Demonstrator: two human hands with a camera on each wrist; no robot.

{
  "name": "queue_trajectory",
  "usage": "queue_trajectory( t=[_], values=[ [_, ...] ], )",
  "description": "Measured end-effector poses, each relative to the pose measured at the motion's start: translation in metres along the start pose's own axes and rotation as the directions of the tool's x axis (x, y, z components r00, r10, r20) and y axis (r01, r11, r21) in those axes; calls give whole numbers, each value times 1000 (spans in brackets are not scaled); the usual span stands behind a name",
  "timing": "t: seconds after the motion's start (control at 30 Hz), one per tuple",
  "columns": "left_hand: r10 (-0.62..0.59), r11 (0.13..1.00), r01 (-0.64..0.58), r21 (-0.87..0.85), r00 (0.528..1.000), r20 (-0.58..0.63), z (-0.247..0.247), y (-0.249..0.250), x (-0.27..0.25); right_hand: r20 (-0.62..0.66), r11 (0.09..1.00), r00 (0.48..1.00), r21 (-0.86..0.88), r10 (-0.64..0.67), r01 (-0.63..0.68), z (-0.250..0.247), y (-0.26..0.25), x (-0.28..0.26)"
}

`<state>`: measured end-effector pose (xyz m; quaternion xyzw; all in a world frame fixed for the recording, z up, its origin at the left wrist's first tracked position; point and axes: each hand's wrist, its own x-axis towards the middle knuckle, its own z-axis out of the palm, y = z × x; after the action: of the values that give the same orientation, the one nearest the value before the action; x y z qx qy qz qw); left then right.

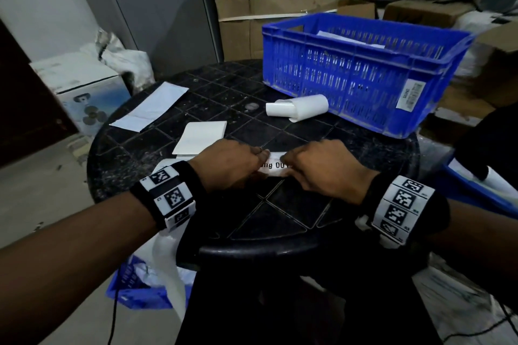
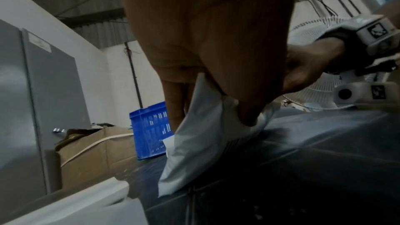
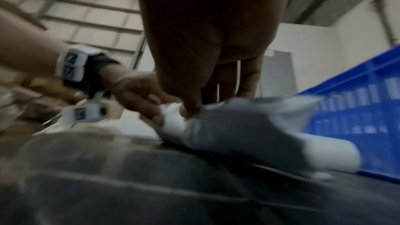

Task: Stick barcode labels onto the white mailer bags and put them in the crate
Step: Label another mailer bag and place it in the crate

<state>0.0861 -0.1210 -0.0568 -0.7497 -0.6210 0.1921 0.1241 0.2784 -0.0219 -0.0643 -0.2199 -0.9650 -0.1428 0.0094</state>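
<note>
A small white mailer bag [image 1: 273,167] with black print lies near the front of the black round table [image 1: 280,218]. My left hand [image 1: 246,161] pinches its left end and my right hand [image 1: 301,161] pinches its right end, fingers curled onto it. The left wrist view shows the bag [image 2: 199,143] bunched under my left hand [image 2: 227,91]. In the blurred right wrist view my right hand [image 3: 194,102] nips the bag [image 3: 227,126]. The blue crate [image 1: 364,73] stands at the table's back right with white bags inside. A white label roll [image 1: 302,106] lies in front of it.
A flat white sheet [image 1: 200,137] lies just beyond my left hand and a long white mailer bag [image 1: 151,109] at the table's left rim. A white strip [image 1: 168,274] hangs over the front edge. Cardboard boxes [image 1: 252,8] stand behind the table.
</note>
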Motion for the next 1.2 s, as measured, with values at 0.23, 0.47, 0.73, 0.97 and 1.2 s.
queue_trajectory(
  t=[0.23,0.47,0.73,0.97,1.2],
  values=[
    [-30,986,20,-165,998,-58,8,-22,-18,-117,973,988,217,103,-76,-5,31,-23],
    [0,990,-19,-138,991,-136,-9,-6,-3,-69,981,995,180,-68,79,-11,-3,2],
    [-48,852,-82,-518,971,-233,-1,-9,-19,-62,942,998,333,-16,36,-1,13,-9],
    [-131,733,-9,-680,979,-154,-8,-12,-17,-127,827,990,549,-61,121,8,25,-9],
    [-310,539,70,-840,943,-120,-11,-1,-9,-112,728,984,662,-141,179,9,33,-4]
  ],
)
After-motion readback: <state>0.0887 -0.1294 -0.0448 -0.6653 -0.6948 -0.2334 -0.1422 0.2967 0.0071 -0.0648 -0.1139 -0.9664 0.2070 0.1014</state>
